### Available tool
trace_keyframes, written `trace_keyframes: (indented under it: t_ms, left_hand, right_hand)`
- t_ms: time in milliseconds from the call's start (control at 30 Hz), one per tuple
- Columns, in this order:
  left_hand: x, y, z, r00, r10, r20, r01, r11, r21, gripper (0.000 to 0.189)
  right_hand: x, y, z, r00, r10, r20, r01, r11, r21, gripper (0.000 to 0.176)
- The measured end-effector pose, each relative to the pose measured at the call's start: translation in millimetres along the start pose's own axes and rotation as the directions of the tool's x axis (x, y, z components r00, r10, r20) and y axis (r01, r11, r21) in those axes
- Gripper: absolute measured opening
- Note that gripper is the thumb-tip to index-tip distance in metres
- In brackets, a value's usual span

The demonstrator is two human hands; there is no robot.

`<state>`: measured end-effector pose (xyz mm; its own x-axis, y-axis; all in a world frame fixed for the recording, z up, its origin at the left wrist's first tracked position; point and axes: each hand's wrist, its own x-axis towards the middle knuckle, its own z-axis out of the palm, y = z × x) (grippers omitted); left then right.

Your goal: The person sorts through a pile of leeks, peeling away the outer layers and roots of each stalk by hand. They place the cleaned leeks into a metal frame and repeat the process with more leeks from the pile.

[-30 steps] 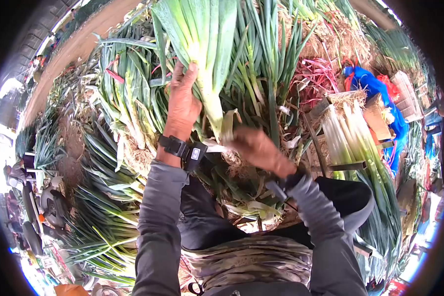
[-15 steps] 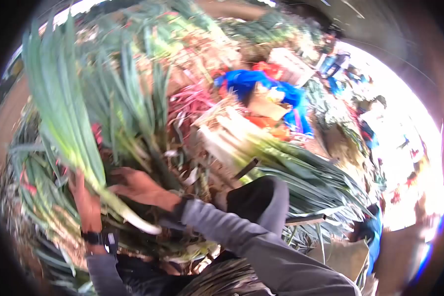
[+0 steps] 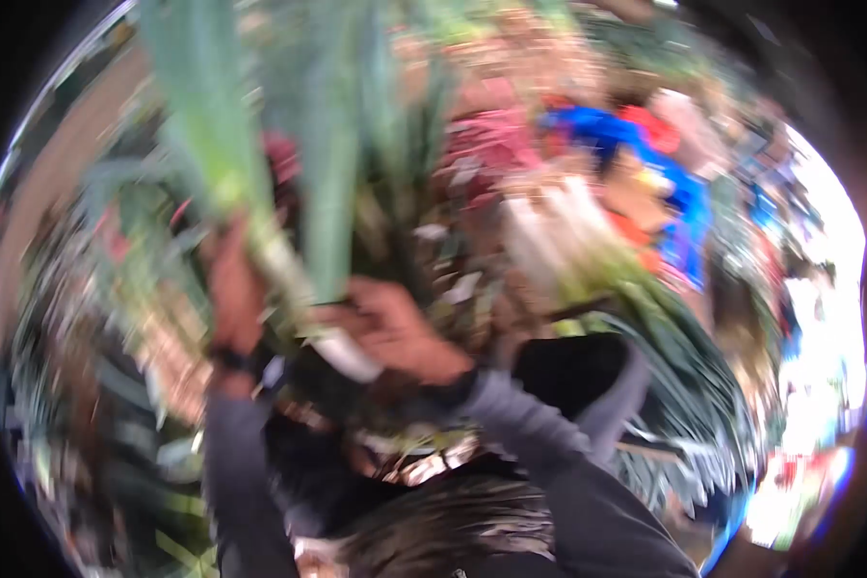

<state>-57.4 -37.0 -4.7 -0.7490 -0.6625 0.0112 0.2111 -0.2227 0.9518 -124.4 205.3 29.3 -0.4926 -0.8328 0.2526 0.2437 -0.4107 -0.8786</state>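
A leek (image 3: 284, 265) slants across the middle left, its green leaves up and its white root end low on the right. My left hand (image 3: 236, 289) is closed around it where the leaves meet the pale stem. Against the lower stem, my right hand (image 3: 395, 328) has its fingers curled. A long green leaf (image 3: 329, 212) comes down to those fingertips and appears pinched there, though motion blurs the contact. More leek leaves stand upright behind both hands.
To the right lies a bundle of leeks (image 3: 588, 250), white ends toward the back. Behind it are blue netting (image 3: 684, 202) and pink strips (image 3: 491, 149). My raised knee (image 3: 588, 380) is between the bundle and my right arm. Loose leeks (image 3: 154, 318) lie at left.
The view has swung, so the scene sits further right. My right hand has closed in on the leek's lower stem, and a separate leaf now reaches its fingers. My left hand keeps its hold.
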Motion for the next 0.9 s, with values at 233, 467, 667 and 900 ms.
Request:
trace_keyframes:
  t_ms: [233,467,667,900]
  left_hand:
    - [9.7,30.1,18.2,0.968,0.195,-0.157,-0.239,0.910,-0.338,0.054]
    - [-1.7,1.8,40.4,0.963,0.221,-0.154,-0.255,0.931,-0.262,0.050]
    - [-22.0,2.2,70.7,0.980,0.027,-0.198,-0.053,0.990,-0.128,0.083]
    - [-37.1,5.9,83.0,0.816,0.444,0.371,-0.577,0.671,0.466,0.045]
  right_hand:
    - [-103.4,132.6,-119.5,0.823,0.496,-0.276,-0.264,-0.096,-0.960,0.039]
    - [6.5,43.7,-27.7,0.970,-0.231,-0.074,-0.003,0.295,-0.955,0.046]
    - [48.1,84.0,-5.3,0.921,-0.374,0.109,0.107,-0.027,-0.994,0.086]
    - [91.8,55.3,-50.2,0.907,-0.280,-0.315,0.048,0.811,-0.583,0.050]
